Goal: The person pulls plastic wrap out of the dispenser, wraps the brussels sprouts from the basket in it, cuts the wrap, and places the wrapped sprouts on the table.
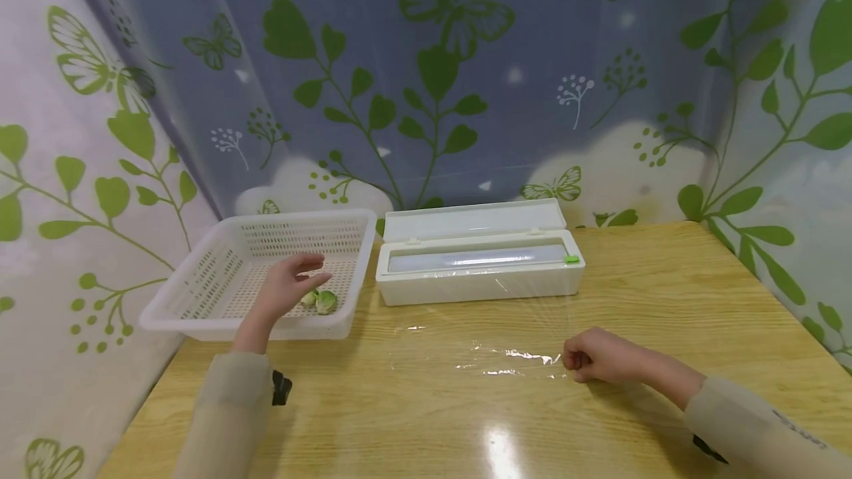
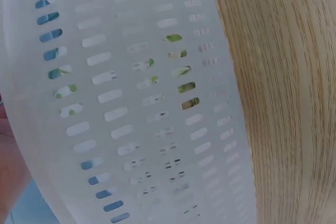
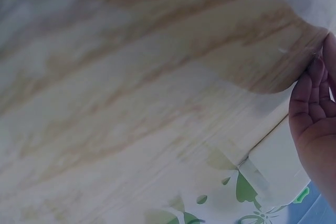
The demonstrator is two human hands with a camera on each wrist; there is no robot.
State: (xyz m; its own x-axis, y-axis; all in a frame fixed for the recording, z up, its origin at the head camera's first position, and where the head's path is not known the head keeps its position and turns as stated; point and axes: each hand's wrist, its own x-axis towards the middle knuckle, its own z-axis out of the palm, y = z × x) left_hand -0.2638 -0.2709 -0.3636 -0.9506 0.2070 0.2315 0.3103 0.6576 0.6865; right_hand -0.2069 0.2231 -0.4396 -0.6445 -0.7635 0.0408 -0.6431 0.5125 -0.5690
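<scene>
My left hand [image 1: 288, 288] hovers over the white perforated basket [image 1: 366, 265], thumb apart from the fingers, holding nothing. Below its fingertips, inside the basket, lie small green vegetables like Brussels sprouts [image 1: 326, 302]. The left wrist view is mostly filled by the basket's slotted wall [image 2: 115, 114], with green showing through some slots. My right hand [image 1: 602, 355] pinches a corner of clear plastic wrap [image 1: 489, 355] low over the table. That sheet stretches forward to a white wrap dispenser box [image 1: 413, 292]. In the right wrist view, the right hand [image 3: 313, 109] has thumb and fingertips together on the film.
The dispenser's lid [image 1: 466, 221] stands open behind a roll of wrap [image 1: 475, 259], and a green slider [image 1: 572, 259] sits at its right end. Patterned curtains [image 1: 359, 35] hang close behind the wooden table [image 1: 699, 301] and at both sides.
</scene>
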